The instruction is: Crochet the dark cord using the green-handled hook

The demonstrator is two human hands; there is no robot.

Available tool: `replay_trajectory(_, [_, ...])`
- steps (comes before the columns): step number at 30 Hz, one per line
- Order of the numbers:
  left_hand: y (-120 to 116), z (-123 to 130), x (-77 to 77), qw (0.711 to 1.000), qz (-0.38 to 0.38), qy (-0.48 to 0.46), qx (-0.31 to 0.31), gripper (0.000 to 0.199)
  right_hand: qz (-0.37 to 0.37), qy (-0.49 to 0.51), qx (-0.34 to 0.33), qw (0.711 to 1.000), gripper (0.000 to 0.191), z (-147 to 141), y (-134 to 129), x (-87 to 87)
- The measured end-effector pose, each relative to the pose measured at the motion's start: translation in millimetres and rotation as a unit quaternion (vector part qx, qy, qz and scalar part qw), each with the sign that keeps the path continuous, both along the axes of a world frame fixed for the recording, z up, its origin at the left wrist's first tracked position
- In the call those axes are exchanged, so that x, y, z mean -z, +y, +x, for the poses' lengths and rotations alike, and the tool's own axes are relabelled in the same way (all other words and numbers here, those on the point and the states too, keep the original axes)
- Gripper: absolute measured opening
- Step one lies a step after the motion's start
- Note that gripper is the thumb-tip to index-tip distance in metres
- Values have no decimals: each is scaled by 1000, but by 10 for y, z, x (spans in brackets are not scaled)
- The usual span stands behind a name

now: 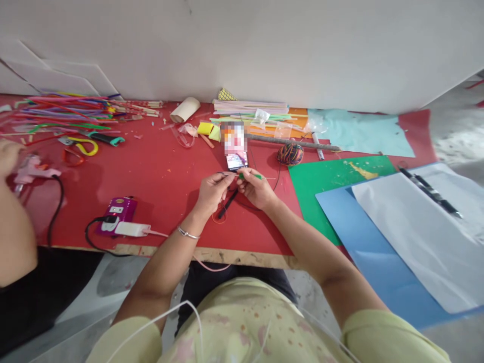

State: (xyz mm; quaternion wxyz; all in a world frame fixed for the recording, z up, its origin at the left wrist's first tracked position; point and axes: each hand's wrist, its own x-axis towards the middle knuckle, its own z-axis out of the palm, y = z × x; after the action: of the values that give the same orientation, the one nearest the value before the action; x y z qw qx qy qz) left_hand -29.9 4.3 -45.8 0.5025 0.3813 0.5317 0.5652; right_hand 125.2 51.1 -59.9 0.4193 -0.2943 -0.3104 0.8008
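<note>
Over the red tabletop [159,191], my two hands meet in front of a lit phone [236,146]. My left hand [215,191] pinches a thin strand or stick near its fingertips. Between the fingers of my right hand [256,188] is a small green piece [258,177] on a thin stick that sticks out to the right. A black pen-like object [228,203] and a thin orange loop lie below my hands. A dark cord curves from there toward a multicoloured yarn ball [290,154].
At the left are a person's arm [15,227], a pink glue gun [32,171], scissors [85,146] and many coloured sticks [68,111]. A purple power adapter [118,214] sits near the front edge. Green card [333,181] and a blue folder [351,227] lie right.
</note>
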Motion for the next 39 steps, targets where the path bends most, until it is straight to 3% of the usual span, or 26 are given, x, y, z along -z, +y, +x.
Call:
replay_trajectory(19, [8, -17, 17, 1000, -9, 24, 10, 39, -28, 29, -8, 999, 39, -10, 79, 71])
replay_trajectory(31, [7, -4, 22, 1000, 0, 20, 6, 32, -28, 35, -12, 999, 42, 0, 76, 42])
replay_trajectory(35, [-1, -18, 16, 1000, 3, 1, -4, 33, 10, 33, -16, 999, 39, -5, 44, 54])
replay_trajectory(39, [-1, -57, -12, 999, 2, -53, -3, 30, 125, -23, -48, 991, 57, -21, 7, 88])
